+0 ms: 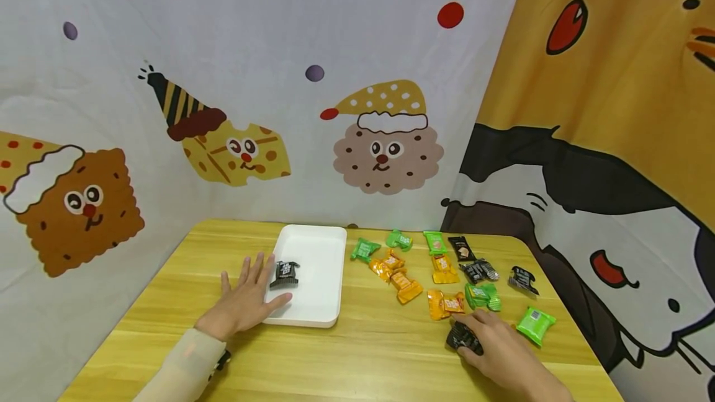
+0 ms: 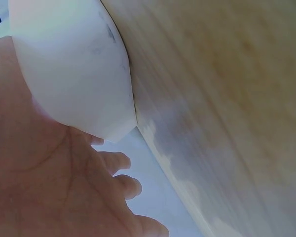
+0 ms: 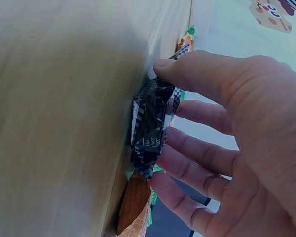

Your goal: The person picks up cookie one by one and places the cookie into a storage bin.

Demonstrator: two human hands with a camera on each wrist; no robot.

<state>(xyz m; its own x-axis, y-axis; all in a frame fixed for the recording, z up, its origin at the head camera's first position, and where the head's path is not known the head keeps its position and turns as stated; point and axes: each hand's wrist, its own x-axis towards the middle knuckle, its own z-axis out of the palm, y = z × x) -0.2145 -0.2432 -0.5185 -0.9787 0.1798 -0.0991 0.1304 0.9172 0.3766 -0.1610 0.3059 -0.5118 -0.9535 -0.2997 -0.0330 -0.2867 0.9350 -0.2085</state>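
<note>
My left hand (image 1: 242, 299) lies with fingers spread and straight at the left side of the white tray (image 1: 321, 265), its thumb reaching over the rim. A small black wrapped snack packet (image 1: 285, 273) sits inside the tray, near the left wall. In the left wrist view the palm (image 2: 49, 168) is beside the tray's outer wall (image 2: 79, 74). Down at the front right, my right hand (image 1: 499, 349) holds another black packet (image 3: 150, 128) between thumb and fingers, at the tabletop. White print shows on its wrapper.
Right of the tray lie several orange packets (image 1: 409, 287), green packets (image 1: 365, 249) and black packets (image 1: 480, 270). One bright green packet (image 1: 536, 326) lies beyond the right hand. A patterned curtain (image 1: 268, 48) hangs behind the wooden table (image 1: 346, 365).
</note>
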